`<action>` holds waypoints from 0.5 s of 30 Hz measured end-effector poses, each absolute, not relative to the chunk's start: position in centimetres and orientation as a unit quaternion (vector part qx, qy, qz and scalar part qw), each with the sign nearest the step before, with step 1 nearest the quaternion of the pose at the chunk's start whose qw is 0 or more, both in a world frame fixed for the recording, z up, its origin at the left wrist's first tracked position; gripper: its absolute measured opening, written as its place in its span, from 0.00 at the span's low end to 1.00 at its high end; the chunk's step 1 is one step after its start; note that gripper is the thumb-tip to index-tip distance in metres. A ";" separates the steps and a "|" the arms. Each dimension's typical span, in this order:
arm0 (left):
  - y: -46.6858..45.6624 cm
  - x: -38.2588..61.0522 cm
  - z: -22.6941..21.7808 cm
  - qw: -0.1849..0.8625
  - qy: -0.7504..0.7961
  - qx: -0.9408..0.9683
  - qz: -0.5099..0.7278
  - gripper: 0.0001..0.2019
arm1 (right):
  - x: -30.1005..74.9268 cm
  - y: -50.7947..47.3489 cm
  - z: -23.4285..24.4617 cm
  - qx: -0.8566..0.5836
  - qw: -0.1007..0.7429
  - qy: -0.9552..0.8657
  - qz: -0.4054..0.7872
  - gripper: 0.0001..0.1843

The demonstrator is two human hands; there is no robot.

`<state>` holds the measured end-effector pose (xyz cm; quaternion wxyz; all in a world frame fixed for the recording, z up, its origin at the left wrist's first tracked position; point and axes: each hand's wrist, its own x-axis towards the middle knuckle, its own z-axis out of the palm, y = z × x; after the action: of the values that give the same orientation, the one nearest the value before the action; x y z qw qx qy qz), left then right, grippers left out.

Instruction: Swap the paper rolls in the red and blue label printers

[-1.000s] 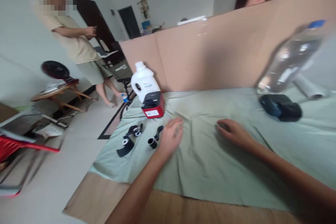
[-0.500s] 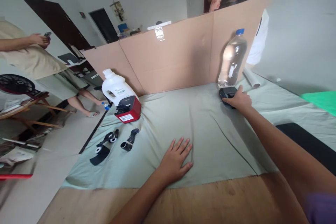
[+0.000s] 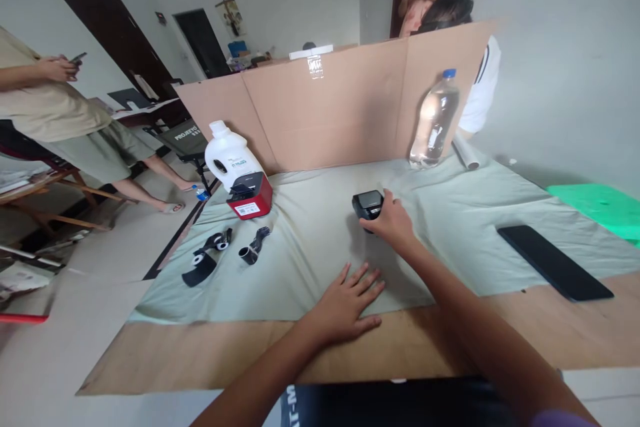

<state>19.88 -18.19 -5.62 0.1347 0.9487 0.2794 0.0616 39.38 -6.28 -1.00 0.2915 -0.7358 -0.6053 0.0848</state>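
My right hand (image 3: 393, 219) grips a small black boxy device (image 3: 369, 204) with a grey panel on top, over the middle of the green cloth (image 3: 310, 213). Whether its underside touches the cloth I cannot tell. Palm down, my left hand (image 3: 350, 300) lies with fingers spread near the cloth's front edge, holding nothing. Left of it are a short black tube with a crumpled dark strip (image 3: 254, 245) and black strips with white rolls (image 3: 205, 260). Behind these stands a red and black box-shaped machine (image 3: 251, 197) with a white label, in front of a white jug (image 3: 233, 157).
A cardboard screen (image 3: 330, 113) stands along the back, with a clear bottle (image 3: 435, 123) before its right panel. A white tube (image 3: 466, 152) lies beside it. At right are a flat black slab (image 3: 555, 263) and something green (image 3: 595, 210). People stand beyond the table.
My right hand has brought the black device from in front of the bottle leftward and nearer, to the middle of the cloth. My left hand stays flat. The camera view has shifted.
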 end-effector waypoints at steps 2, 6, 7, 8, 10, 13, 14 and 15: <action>-19.1 20.0 -5.4 0.150 0.292 0.943 0.061 0.35 | 36.9 -7.3 -1.2 -0.733 0.285 -0.611 0.086 0.56; -21.4 19.7 -5.1 0.165 0.298 0.937 0.074 0.35 | 33.4 -8.6 -1.8 -0.742 0.279 -0.601 0.098 0.55; -22.0 19.7 -5.0 0.165 0.297 0.937 0.075 0.35 | 32.8 -8.8 -1.9 -0.745 0.283 -0.595 0.100 0.55; -22.5 19.7 -5.0 0.164 0.297 0.938 0.075 0.36 | 32.3 -9.1 -2.0 -0.749 0.285 -0.589 0.104 0.56; -23.4 19.7 -5.1 0.167 0.298 0.936 0.081 0.36 | 31.9 -9.6 -2.0 -0.754 0.285 -0.580 0.116 0.58; -24.0 19.8 -5.3 0.218 0.325 0.909 0.142 0.31 | 32.8 -9.9 -1.7 -0.757 0.261 -0.579 0.151 0.65; -23.8 19.7 -5.4 0.250 0.348 0.885 0.185 0.26 | 33.6 -9.6 -1.6 -0.755 0.256 -0.581 0.162 0.65; -23.4 19.5 -5.4 0.283 0.378 0.849 0.239 0.22 | 34.5 -9.3 -1.6 -0.751 0.258 -0.582 0.172 0.64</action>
<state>19.50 -23.40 -5.42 0.2826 0.8488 0.3775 0.2392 34.46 -9.26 -1.64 0.2581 -0.7514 -0.5825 0.1718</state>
